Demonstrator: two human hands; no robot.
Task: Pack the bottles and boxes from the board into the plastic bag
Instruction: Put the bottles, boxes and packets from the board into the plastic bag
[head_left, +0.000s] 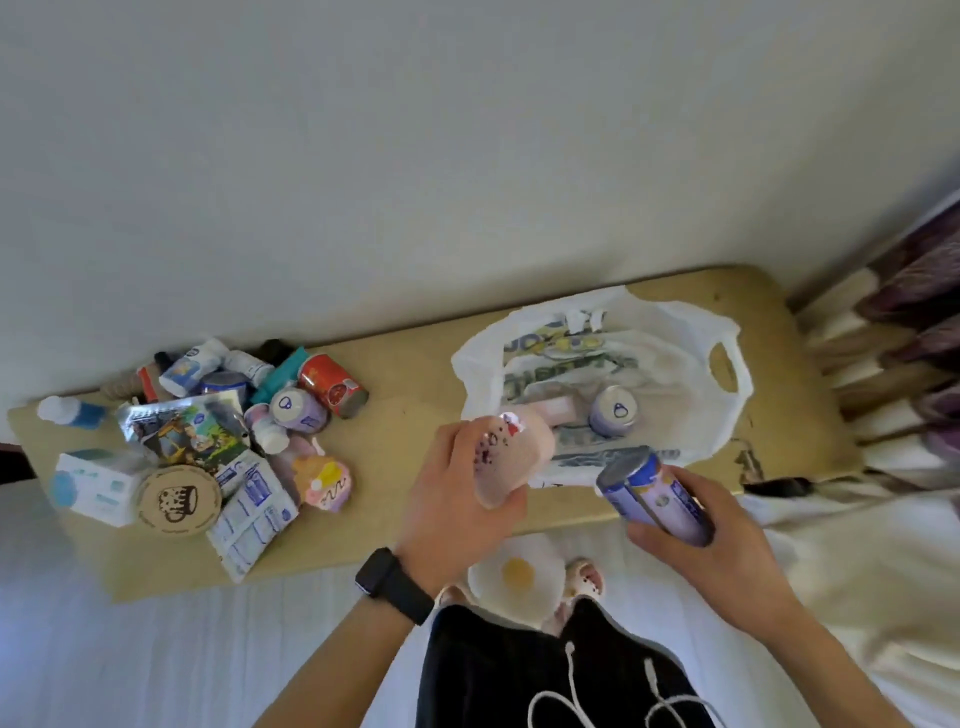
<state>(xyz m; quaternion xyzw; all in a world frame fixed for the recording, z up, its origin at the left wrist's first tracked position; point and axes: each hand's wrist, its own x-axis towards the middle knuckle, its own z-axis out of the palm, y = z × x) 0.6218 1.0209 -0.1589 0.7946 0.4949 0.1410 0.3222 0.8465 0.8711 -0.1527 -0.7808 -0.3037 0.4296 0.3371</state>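
Observation:
My left hand (457, 499) grips a pink bottle (511, 452) with dark berry print, held just at the near left rim of the white plastic bag (685, 364). My right hand (711, 540) grips a purple-blue can (652, 493) in front of the bag's near edge. The bag lies open on the right half of the tan board (410, 374); inside it lie a purple can (613, 410) and a pink bottle (556, 408). A heap of bottles, cans and boxes (218, 426) covers the board's left half.
The heap holds a red can (332, 384), a round brown lid (179, 499), a white-blue box (93, 483) and foil pouches. A pale wall runs behind the board. White bedding lies below, a patterned curtain (904, 322) hangs at right. A black watch (392, 584) is on my left wrist.

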